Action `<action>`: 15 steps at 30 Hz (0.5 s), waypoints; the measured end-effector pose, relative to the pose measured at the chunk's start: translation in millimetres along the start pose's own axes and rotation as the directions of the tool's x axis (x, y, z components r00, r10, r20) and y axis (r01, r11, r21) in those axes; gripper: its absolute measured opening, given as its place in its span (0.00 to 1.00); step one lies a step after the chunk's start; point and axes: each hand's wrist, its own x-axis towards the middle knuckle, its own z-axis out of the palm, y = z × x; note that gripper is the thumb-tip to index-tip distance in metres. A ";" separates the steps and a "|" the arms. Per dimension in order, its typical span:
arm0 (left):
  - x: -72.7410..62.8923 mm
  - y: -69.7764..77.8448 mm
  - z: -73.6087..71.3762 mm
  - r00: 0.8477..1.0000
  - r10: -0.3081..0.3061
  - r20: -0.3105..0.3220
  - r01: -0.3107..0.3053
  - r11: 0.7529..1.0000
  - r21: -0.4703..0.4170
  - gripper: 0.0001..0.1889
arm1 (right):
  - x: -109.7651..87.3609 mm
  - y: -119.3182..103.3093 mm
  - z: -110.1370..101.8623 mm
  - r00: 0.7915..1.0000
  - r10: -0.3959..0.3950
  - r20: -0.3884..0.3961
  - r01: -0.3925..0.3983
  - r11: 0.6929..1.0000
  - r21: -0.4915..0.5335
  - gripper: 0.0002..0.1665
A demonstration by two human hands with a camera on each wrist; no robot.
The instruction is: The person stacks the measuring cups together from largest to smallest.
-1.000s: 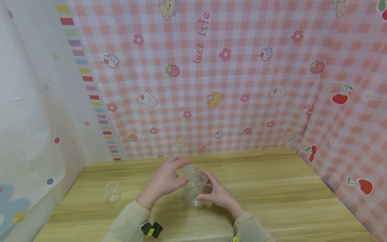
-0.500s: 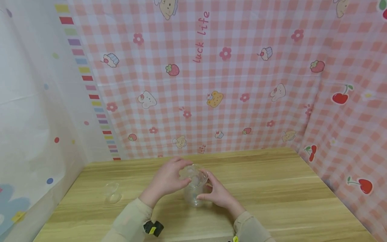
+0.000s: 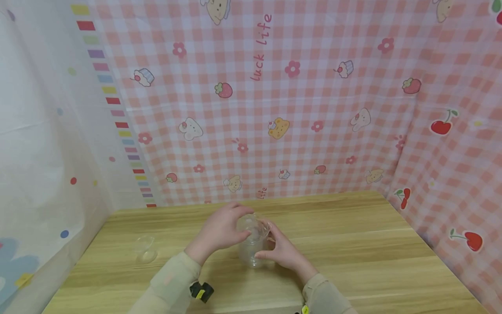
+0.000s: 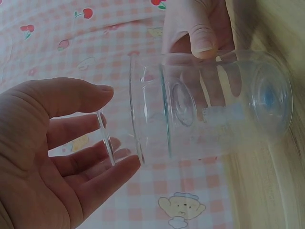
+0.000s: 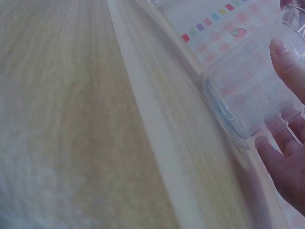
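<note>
A clear, see-through cup (image 3: 249, 256) stands near the middle of the wooden table. My right hand (image 3: 285, 252) grips its right side, with the thumb in front and the fingers behind. In the left wrist view, my left hand (image 4: 43, 148) pinches a clear round lid (image 4: 108, 149) at the mouth of the cup (image 4: 200, 136), thumb on one side and fingertips on the other. Inside the cup an oval shape shows through the wall, and a bluish spot lies at the base. In the right wrist view, my right hand (image 5: 289, 164) curls round the cup, close to its base.
Left on the table (image 3: 345, 248) lies another small clear round piece (image 3: 147, 256), hard to see against the wood. A pink checked cloth (image 3: 243, 109) hangs behind the table and continues on the right; a white dotted cloth (image 3: 35, 148) hangs on the left.
My left hand has moved slightly to the right over the cup's mouth, its wrist shifting too. The right hand keeps its grip and the cup stays in place.
</note>
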 end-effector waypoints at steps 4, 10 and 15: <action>2.6 0.7 0.8 0.999 -0.009 0.035 0.009 1.000 0.013 0.25 | 0.2 0.9 -0.1 1.000 -0.004 0.003 0.004 1.000 0.003 0.52; 5.9 0.7 2.8 0.998 -0.009 0.068 0.009 1.000 0.010 0.23 | 0.1 2.0 -0.7 1.000 -0.006 0.002 0.006 1.000 0.007 0.53; 8.1 1.0 4.0 0.996 -0.003 0.090 0.002 1.000 0.017 0.23 | -0.1 2.2 -0.2 1.000 -0.005 0.006 0.005 1.000 0.011 0.53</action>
